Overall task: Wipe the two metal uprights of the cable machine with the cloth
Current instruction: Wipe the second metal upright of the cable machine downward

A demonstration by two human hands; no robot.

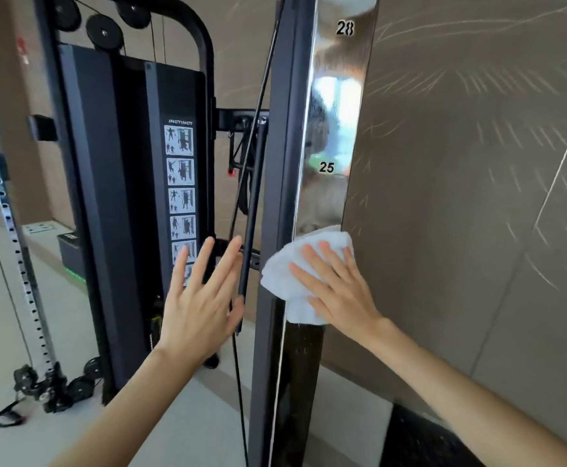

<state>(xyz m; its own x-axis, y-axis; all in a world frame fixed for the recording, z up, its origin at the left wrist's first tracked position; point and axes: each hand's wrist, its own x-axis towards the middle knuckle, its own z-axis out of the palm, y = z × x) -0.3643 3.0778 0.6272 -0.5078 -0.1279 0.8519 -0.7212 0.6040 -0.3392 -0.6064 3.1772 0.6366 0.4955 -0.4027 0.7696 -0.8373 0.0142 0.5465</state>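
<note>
A shiny metal upright (336, 129) with the numbers 28 and 25 runs from the top of the view down the centre right. My right hand (339, 288) presses a folded white cloth (285, 274) flat against it, just below the 25 mark, fingers straight and spread. My left hand (201, 298) hovers open to the left of the upright, fingers spread, holding nothing, close to a black cable (251, 210). A second perforated metal upright (16, 237) stands at the far left.
The black weight stack housing (123, 197) with an exercise chart stands behind my left hand. Pulleys sit at the top left. A brown patterned wall (477, 197) is right of the upright. A pulley carriage and strap (39, 389) lie on the pale floor at lower left.
</note>
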